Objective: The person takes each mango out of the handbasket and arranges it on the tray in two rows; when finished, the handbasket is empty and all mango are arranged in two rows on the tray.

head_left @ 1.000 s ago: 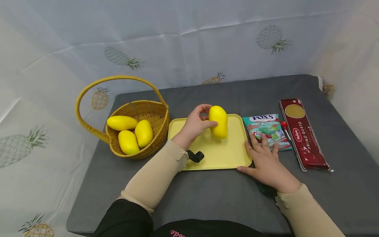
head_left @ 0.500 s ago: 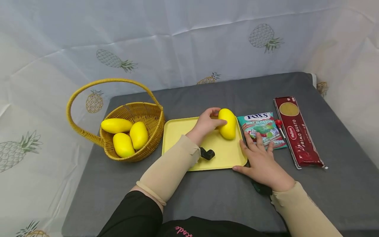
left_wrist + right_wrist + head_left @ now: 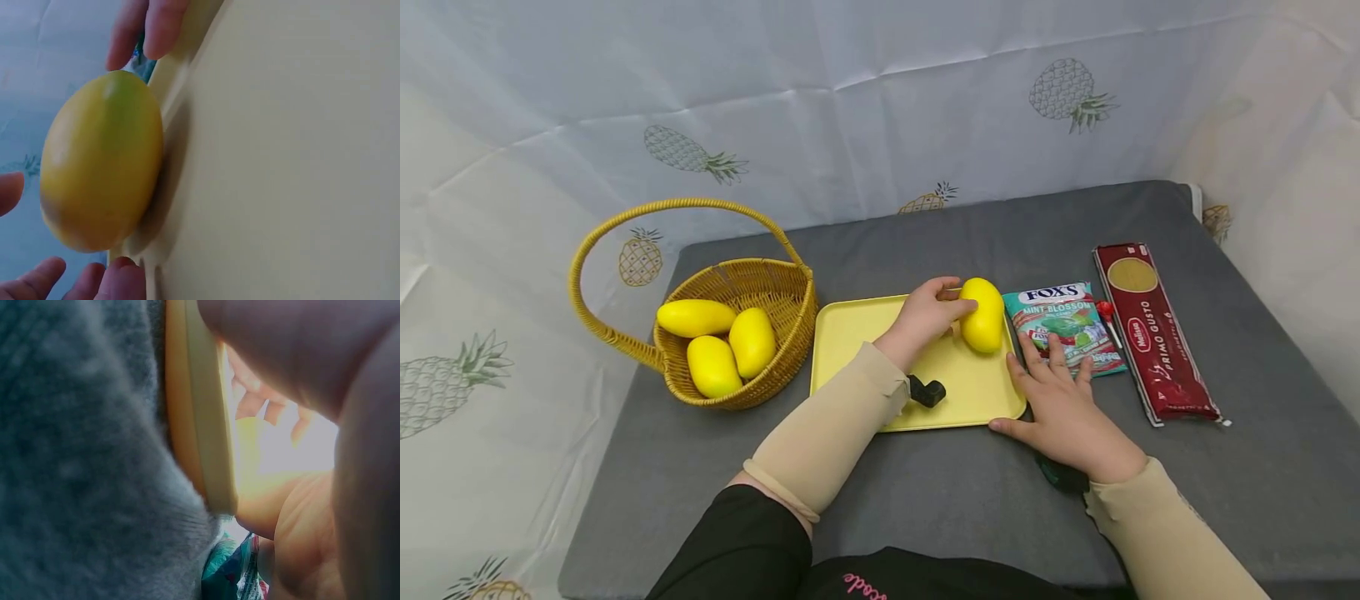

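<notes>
A yellow mango (image 3: 982, 315) is at the right end of the yellow tray (image 3: 857, 333). My left hand (image 3: 925, 317) is beside it; in the left wrist view the thumb and fingers (image 3: 87, 284) stand slightly apart from the mango (image 3: 103, 162). My right hand (image 3: 1063, 408) lies spread at the tray's right edge, fingertips on the teal candy bag (image 3: 1060, 308). A dark curved piece, perhaps a pipe bowl (image 3: 927, 392), shows past the left sleeve, partly hidden. In the right wrist view, glare washes out much of the tray area.
A wicker basket (image 3: 801, 333) with a tall handle holds three mangoes (image 3: 713, 367) at the left. A red lollipop (image 3: 1105, 310) and a dark red pasta pack (image 3: 1153, 333) lie right of the candy bag. Something dark green (image 3: 1060, 475) shows under the right wrist.
The left hand has carried the mango rightward over the tray to its right end, and its fingers have loosened from it. The right hand keeps its place.
</notes>
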Available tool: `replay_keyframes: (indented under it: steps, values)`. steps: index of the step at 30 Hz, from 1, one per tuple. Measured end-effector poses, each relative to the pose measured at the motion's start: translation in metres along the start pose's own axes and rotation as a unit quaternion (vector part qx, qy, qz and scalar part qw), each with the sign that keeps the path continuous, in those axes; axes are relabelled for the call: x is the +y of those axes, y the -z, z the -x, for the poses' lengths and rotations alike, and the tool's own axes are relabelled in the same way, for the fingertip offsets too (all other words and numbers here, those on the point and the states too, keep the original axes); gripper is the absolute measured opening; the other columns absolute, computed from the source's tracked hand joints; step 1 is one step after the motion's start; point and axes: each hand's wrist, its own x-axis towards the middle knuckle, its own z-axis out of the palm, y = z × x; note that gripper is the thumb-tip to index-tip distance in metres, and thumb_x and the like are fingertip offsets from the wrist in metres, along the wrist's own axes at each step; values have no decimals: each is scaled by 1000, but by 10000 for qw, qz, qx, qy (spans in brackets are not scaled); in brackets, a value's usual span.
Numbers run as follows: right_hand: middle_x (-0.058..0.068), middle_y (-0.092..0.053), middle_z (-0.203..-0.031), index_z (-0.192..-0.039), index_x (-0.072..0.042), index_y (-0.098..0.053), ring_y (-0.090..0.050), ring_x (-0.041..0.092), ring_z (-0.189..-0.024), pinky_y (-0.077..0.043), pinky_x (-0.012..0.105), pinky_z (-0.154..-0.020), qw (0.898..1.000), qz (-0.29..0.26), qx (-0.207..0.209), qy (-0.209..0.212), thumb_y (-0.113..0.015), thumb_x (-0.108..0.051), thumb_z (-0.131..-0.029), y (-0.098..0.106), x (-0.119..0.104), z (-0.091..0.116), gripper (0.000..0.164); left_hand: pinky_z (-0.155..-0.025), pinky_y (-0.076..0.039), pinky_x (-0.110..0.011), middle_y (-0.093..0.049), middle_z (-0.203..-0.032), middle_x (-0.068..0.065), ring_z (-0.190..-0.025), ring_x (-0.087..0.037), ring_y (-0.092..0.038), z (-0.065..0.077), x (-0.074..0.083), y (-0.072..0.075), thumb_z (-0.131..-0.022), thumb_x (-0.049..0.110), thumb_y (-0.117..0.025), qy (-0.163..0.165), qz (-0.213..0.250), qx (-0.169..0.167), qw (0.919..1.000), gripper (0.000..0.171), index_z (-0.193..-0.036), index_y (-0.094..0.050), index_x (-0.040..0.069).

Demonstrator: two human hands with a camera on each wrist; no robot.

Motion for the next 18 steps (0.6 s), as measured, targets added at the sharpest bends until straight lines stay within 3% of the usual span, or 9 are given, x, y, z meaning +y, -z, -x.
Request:
replay_keyframes:
  steps: [3,9,14,18]
  values:
    - [20,1,-185,-169,4,-33,20,54,-167,21,87,-117,10000,0,-31,5,-85,-55,-94,-1,-2,-2,109,-101,-61,-40,-62,-158,-5,-130,-25,-67,6,0,12,-106,31,-78,-141,-213,-29,9997,64,-164,-54,21]
    - [21,2,-185,-170,4,-32,21,55,-166,24,86,-116,10000,32,-56,-13,-84,-60,-93,-2,-1,-4,112,-109,-58,-45,-59,-159,-8,-137,-27,-63,28,4,39,-108,27,-75,-429,-223,-190,9986,65,-167,-49,19]
    - [21,3,-185,-170,4,-32,22,56,-165,25,87,-114,9999,97,-47,-10,-83,-63,-92,-2,2,-3,114,-111,-57,-49,-61,-154,-13,-138,-34,-64,57,7,63,-110,21,-70,-571,126,-422,9974,57,-164,-52,16]
    - [22,3,-185,-170,4,-32,22,56,-165,26,87,-113,9999,106,-16,23,-83,-61,-92,-3,4,-2,114,-114,-56,-51,-60,-158,-16,-141,-41,-63,85,11,90,-112,19,-66,-439,692,-619,9947,54,-163,-52,15]
